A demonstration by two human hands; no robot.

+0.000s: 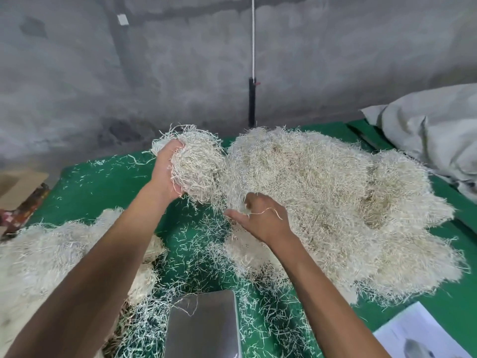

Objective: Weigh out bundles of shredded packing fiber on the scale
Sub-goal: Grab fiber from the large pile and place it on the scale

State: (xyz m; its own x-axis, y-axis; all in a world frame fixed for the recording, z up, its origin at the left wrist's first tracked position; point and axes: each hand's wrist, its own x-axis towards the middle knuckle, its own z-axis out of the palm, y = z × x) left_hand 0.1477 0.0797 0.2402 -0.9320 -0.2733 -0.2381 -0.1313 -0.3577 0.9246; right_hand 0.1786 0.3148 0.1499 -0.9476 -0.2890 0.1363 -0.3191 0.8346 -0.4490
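The left hand [165,169] cups a bundle [196,166] of shredded fiber clear of the green table [85,182], its grip curled around the clump, probably to carry it to the scale. The right hand [260,218], fingers loosely pinching strands at the edge of the main heap [335,202], appears to tease off more fiber to adjust the portion. The scale [204,324] sits nearest the person, its steel pan bare but for a stray strand, with finished-looking piles [51,249] at left; no legible writing shows, and the printed sheet [418,334] is unreadable.
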